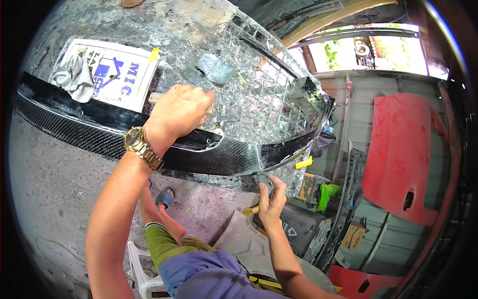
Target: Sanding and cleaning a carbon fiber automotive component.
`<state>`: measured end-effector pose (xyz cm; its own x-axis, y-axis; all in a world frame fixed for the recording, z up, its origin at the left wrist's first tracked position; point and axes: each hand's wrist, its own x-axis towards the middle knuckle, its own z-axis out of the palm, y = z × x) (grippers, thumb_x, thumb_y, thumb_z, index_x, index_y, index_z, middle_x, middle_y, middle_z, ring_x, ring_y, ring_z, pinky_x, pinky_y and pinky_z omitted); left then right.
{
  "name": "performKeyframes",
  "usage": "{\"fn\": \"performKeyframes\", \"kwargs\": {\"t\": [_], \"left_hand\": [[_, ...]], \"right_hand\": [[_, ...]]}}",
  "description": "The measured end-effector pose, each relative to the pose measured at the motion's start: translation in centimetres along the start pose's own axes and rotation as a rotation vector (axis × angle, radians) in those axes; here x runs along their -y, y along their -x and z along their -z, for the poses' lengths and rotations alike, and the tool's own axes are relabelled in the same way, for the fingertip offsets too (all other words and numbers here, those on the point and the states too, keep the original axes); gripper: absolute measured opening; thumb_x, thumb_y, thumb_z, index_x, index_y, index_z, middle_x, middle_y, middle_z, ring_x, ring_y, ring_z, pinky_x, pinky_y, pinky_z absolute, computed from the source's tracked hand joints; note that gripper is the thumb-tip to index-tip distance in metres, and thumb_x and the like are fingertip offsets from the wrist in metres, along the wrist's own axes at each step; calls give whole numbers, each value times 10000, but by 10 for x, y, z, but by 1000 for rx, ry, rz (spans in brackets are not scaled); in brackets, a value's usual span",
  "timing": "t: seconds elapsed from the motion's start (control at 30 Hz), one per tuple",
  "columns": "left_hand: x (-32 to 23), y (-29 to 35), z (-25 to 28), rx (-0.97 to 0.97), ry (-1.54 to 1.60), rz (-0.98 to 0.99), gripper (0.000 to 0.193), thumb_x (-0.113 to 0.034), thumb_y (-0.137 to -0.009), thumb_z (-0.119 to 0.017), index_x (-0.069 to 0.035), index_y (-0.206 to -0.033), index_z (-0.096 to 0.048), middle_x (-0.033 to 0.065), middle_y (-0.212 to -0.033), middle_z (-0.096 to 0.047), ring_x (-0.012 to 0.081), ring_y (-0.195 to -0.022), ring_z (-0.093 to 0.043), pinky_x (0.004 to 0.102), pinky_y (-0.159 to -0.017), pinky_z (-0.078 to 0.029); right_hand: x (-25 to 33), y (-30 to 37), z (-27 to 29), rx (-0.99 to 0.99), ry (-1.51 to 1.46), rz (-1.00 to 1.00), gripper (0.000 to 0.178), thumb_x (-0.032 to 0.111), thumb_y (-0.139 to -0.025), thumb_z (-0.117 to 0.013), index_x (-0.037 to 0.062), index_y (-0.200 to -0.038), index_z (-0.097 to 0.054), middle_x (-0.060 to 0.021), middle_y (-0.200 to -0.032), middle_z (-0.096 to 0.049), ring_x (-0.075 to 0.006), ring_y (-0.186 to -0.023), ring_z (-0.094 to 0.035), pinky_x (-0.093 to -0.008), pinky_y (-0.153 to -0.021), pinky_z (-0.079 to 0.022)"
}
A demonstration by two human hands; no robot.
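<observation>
Left fingers (205, 99) curled near black panel (219, 160), right fingers (279, 187) bent; grips unclear. Cardboard box (353, 235) contents hidden.

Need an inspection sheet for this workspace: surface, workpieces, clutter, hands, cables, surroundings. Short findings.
Surface: grey paint-stained worktable, scuffed, debris scattered.
Workpieces: long curved glossy-black panel with carbon-weave texture along the table's near side; flat pale wooden piece beyond it, partly hidden.
Clutter: crumpled grey cloth overlapping a white blue-printed sheet; translucent grey film; small yellow strip.
Left hand: curled over the wooden piece; grip unclear.
Right hand: fingers bent near the panel's lower edge; hold unclear.
Cables: thin pale cord on the grey floor.
Surroundings: red metal vehicle-door panel; white plastic chair.
</observation>
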<state>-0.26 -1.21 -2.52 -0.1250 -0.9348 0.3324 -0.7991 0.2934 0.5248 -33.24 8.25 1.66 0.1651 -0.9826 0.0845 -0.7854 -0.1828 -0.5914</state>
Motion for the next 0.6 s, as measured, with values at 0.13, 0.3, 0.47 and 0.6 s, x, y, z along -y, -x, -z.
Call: {"fn": "performKeyframes", "kwargs": {"t": [0.13, 0.3, 0.47, 0.6], "left_hand": [[1, -1, 1, 29, -8, -11, 225, -241, -922, -587, -41, -822, -610, 186, -675, -631, 383, -692, -648, 485, -644, -505], [2, 0, 0, 25, -14, -16, 216, -242, -916, -592, -43, -831, -605, 181, -678, -630, 381, -689, -645, 486, -641, -499], [2, 1, -2, 9, -11, -16, 212, -241, -909, -597, -44, -833, -605, 181, -679, -630, 382, -689, -644, 486, -644, -497], [1, 0, -1, -3, -18, -24, 209, -241, -907, -602, -45, -834, -607, 186, -685, -632, 384, -693, -645, 490, -652, -497]], "right_hand": [[-3, -12, -14, -65, 201, 187, 297, 7, -882, -658, -37, -1152, -544, -206, -906, -658, -309, -758, -672, -348, -693, -524], [-10, 5, -41, -108, 37, 91, 277, 40, -883, -666, -28, -1134, -574, -219, -928, -664, -357, -775, -673, -390, -685, -519], [-9, 10, -51, -135, 124, 247, 231, 74, -937, -596, -34, -1138, -555, -224, -959, -657, -330, -782, -670, -386, -685, -514], [2, 11, -52, -123, -32, 3, 244, 49, -946, -579, -40, -1170, -535, -112, -973, -572, -170, -877, -547, -298, -798, -447]]}}
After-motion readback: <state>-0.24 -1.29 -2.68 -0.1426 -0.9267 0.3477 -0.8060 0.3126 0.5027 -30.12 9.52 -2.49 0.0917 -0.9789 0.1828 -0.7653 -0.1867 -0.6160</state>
